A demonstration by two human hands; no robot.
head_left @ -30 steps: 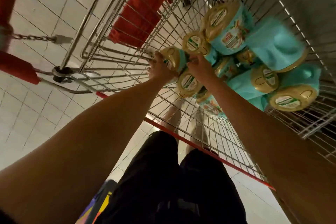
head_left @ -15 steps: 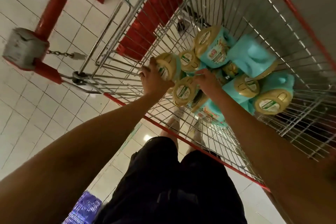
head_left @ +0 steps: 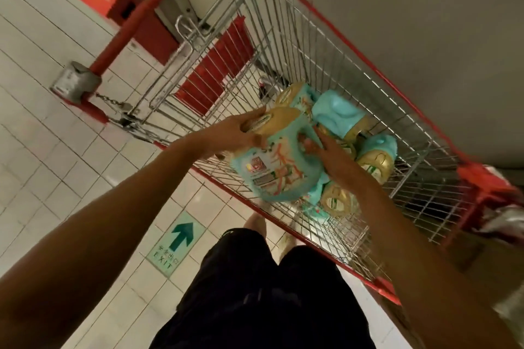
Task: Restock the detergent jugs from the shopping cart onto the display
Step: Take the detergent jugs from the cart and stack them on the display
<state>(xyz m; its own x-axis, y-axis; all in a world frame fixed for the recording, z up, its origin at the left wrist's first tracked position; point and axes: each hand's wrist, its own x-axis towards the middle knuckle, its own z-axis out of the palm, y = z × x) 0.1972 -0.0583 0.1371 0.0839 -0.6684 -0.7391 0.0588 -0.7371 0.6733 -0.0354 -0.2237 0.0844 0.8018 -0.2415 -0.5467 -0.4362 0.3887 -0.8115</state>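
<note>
A turquoise detergent jug with a gold cap is raised above the near rim of the wire shopping cart. My left hand grips it at the gold cap end. My right hand holds its right side, fingers against the label. Several more turquoise jugs with gold caps lie piled in the cart basket behind and under the held one. The display is not in view.
The cart has red rim trim and a red handle bar with a chained coin lock. Pale tiled floor lies at left with a green EXIT arrow sticker. A plain wall runs along the cart's right side. My dark shorts fill the bottom centre.
Both hands have lifted one jug up out of the pile toward me; before, they were reaching down among the jugs. The view has tilted, showing more of the cart.
</note>
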